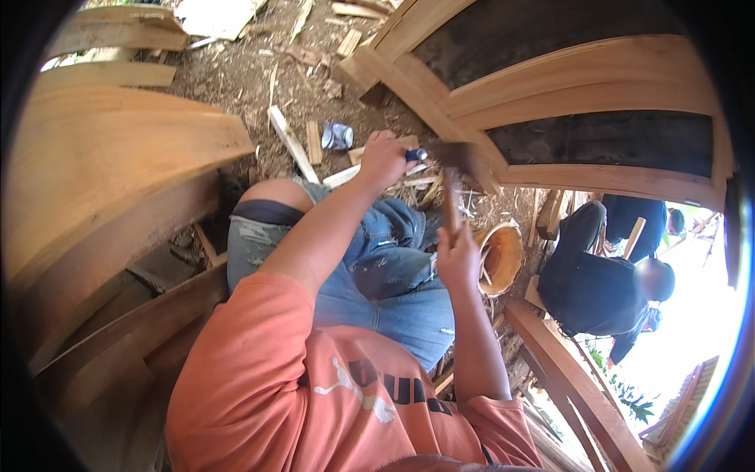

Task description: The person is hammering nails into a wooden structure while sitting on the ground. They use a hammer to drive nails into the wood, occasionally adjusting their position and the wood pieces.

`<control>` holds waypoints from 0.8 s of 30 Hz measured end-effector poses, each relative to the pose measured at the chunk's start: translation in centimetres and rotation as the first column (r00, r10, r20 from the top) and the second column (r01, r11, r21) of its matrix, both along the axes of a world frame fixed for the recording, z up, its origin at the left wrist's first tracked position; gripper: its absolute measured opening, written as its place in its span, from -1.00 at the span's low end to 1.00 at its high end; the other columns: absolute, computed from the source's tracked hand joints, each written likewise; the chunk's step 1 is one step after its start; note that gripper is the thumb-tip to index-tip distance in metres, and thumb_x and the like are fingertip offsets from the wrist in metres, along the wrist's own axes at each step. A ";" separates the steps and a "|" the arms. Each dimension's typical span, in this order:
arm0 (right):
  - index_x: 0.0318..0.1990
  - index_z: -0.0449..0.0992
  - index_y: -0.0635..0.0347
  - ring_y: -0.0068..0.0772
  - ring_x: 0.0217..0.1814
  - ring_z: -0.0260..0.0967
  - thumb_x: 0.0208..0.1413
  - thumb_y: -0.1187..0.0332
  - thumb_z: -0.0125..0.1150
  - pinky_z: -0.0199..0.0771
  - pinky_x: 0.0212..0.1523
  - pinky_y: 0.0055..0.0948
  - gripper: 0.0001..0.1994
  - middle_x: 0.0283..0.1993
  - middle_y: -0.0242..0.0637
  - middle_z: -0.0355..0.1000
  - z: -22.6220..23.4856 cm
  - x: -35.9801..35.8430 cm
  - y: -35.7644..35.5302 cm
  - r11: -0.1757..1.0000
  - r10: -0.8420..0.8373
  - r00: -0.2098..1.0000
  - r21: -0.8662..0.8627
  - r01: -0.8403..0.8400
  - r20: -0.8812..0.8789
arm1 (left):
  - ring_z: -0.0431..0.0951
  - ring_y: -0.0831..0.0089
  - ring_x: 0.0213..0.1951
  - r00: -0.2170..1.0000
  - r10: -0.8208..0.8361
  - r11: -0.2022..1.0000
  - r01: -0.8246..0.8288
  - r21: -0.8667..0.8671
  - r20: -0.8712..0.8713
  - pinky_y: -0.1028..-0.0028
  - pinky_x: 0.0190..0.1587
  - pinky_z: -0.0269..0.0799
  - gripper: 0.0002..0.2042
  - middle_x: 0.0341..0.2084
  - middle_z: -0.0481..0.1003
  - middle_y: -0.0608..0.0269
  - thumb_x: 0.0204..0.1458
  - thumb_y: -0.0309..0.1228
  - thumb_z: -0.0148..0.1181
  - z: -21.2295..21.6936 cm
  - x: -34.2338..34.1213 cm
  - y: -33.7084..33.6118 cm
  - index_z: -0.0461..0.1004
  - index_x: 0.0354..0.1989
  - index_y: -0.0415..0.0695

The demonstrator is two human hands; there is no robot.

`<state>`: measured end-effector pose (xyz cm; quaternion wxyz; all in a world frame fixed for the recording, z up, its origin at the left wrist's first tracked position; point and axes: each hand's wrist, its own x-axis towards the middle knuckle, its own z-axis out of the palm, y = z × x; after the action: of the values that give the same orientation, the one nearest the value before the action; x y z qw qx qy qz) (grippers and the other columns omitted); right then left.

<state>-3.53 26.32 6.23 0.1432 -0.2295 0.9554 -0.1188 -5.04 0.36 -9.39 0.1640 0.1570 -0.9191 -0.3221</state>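
My left hand (384,163) is closed around a blue-handled tool (417,155), its butt end poking out toward the right. The far end of that tool is hidden by the hand. My right hand (458,256) grips the wooden handle of a hammer (451,197). The dark hammer head is up close to the blue butt end; whether they touch I cannot tell. Below my left hand lies a short piece of wood (355,156) on the ground, partly covered. Just beyond the hammer is the corner of a framed wooden panel (503,141) with dark insets.
A round bucket-like container (511,256) stands right of my right hand. A blue-and-white can (337,136) and wood scraps (291,141) litter the dirt. Large curved boards (134,149) fill the left side. Other people in dark clothes (590,283) are at the right, near a beam (582,393).
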 end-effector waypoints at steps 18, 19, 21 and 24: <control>0.04 0.51 0.30 0.35 -0.22 0.64 0.48 0.07 0.26 0.61 -0.18 0.14 -0.61 -0.29 0.14 0.62 4.1 -0.6 -1.8 0.987 -0.086 0.996 -0.135 0.085 -0.004 | 0.56 0.11 -0.02 0.997 0.016 1.000 -0.018 -0.016 -0.078 0.09 0.13 0.38 -0.71 -0.26 0.70 0.16 0.01 -0.04 0.54 2.7 -1.4 -2.1 0.80 -0.30 0.00; 0.03 0.50 0.30 0.36 -0.22 0.64 0.48 0.07 0.25 0.60 -0.18 0.15 -0.62 -0.29 0.15 0.62 1.1 0.6 -0.2 0.996 -0.067 0.997 -0.064 0.069 0.033 | 0.57 0.15 -0.01 0.992 0.055 0.998 -0.060 -0.035 -0.114 0.11 0.12 0.38 -0.70 -0.28 0.70 0.19 0.01 -0.02 0.53 -0.2 0.3 0.1 0.79 -0.34 0.00; -0.03 0.48 0.31 0.45 -0.24 0.61 0.47 0.05 0.26 0.57 -0.20 0.23 -0.60 -0.30 0.23 0.60 1.0 0.7 2.3 0.988 0.149 0.986 0.055 -0.145 -0.079 | 0.57 0.16 -0.01 0.982 0.062 0.996 -0.073 -0.058 -0.176 0.11 0.11 0.38 -0.72 -0.30 0.70 0.22 0.00 -0.04 0.53 0.3 1.1 1.8 0.79 -0.34 0.02; -0.05 0.48 0.32 0.51 -0.24 0.57 0.45 0.05 0.28 0.57 -0.20 0.24 -0.59 -0.31 0.22 0.60 3.3 0.8 -0.6 0.976 0.054 0.997 -0.209 -0.064 -0.054 | 0.57 0.17 -0.02 0.983 0.094 0.993 -0.105 -0.062 -0.155 0.09 0.13 0.39 -0.75 -0.32 0.70 0.26 -0.01 -0.06 0.54 -2.0 0.1 -0.1 0.80 -0.31 0.06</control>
<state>-2.76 25.69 9.51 0.0985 -0.2744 0.9334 -0.2094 -4.99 0.23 -11.39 0.2546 0.1719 -0.9057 -0.2921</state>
